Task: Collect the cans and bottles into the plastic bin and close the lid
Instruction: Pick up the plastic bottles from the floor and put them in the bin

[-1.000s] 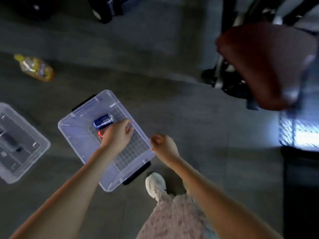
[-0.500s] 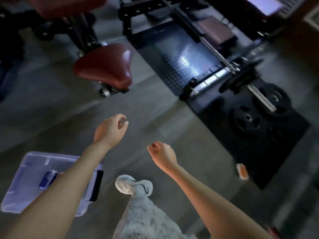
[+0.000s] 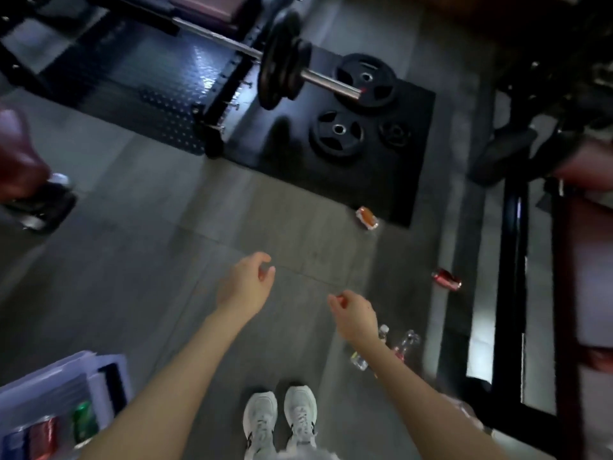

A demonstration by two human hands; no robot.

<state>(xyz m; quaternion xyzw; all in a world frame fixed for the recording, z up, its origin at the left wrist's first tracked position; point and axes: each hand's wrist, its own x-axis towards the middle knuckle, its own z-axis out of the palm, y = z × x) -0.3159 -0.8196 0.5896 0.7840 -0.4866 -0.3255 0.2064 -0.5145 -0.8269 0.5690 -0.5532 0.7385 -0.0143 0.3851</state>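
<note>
The clear plastic bin (image 3: 49,380) sits at the bottom left with a green can (image 3: 83,423), a red can (image 3: 44,436) and a blue can (image 3: 15,443) inside. My left hand (image 3: 243,287) hangs over bare floor, fingers loosely curled, holding nothing. My right hand (image 3: 355,313) is also empty, fingers half curled. An orange can (image 3: 366,218) lies by the black mat's corner. A red can (image 3: 446,278) lies further right. Two clear bottles (image 3: 383,336) (image 3: 406,345) lie just right of my right wrist.
A loaded barbell (image 3: 285,74) and loose weight plates (image 3: 335,132) rest on a black mat (image 3: 408,180) ahead. A black machine frame (image 3: 510,293) runs down the right. A red-padded seat (image 3: 13,161) stands at the left edge. My white shoes (image 3: 280,419) are below.
My left hand has come out of the bin empty. The view swung right from the bin to the floor by the weights, bringing the orange can, red can and bottles into sight.
</note>
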